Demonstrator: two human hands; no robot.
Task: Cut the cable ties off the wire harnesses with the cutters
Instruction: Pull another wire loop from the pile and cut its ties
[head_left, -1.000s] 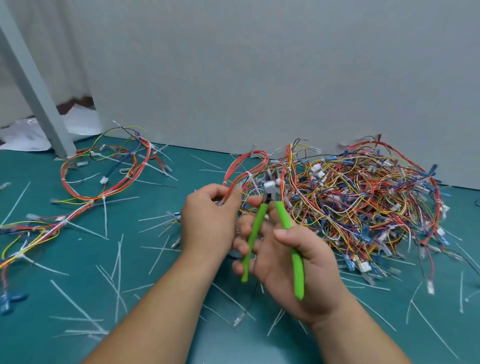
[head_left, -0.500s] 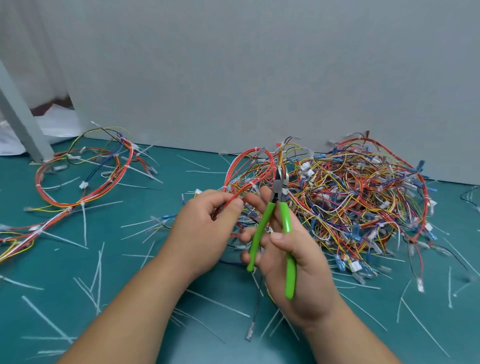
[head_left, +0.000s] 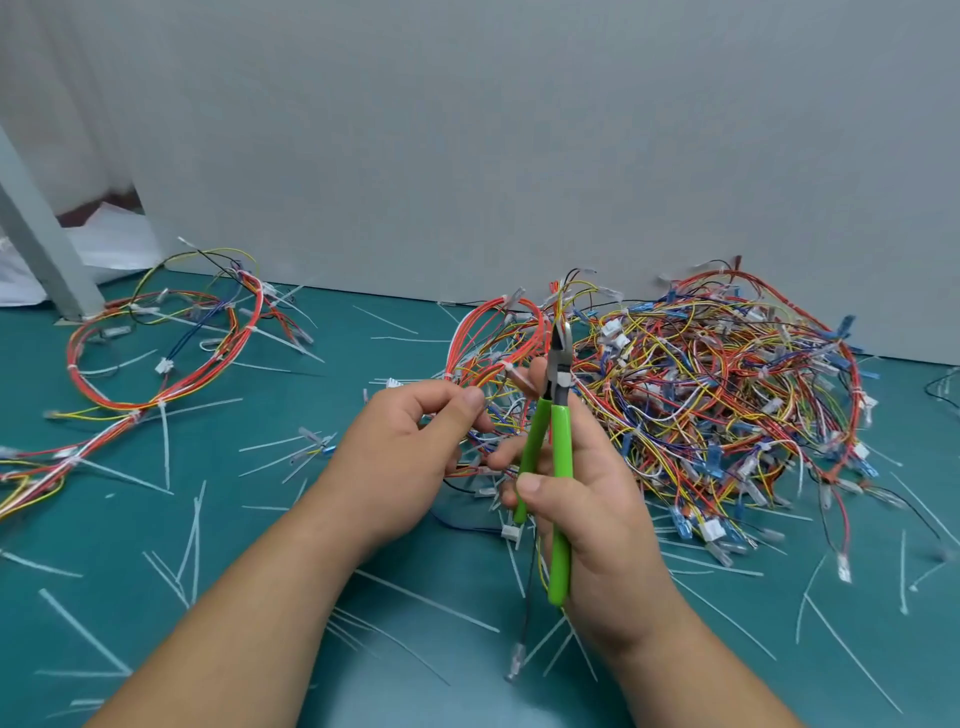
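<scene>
The left hand (head_left: 410, 447) is pinching a few thin wires of a wire harness (head_left: 483, 343) between its thumb and curled fingers. This harness is bending into a round loop of red, orange and yellow wires, right in front of the person.

The right hand (head_left: 592, 514) is wrapping its fingers and thumb round the cutters (head_left: 561, 447). The cutters are showing two smooth, bright green handles and a short, dark metal head. The handles are sitting close together and the pointy head is aiming up, with its tips looking shut. A small white cable tie (head_left: 513, 369) is hugging the red wires just left of the metal head. Whether the blades are touching it is not clear.

Behind the hands, a big tangled pile (head_left: 727, 405) of thin bendy wires is lying by the flat grey wall (head_left: 519, 156). Little white and blue plastic plugs are poking out of it.

Far to the left, a second harness (head_left: 171, 358) is lying in a flat loop with white ties sticking out. Thin, straight white cut strips (head_left: 195, 535) are lying all over the smooth teal surface (head_left: 78, 519).
</scene>
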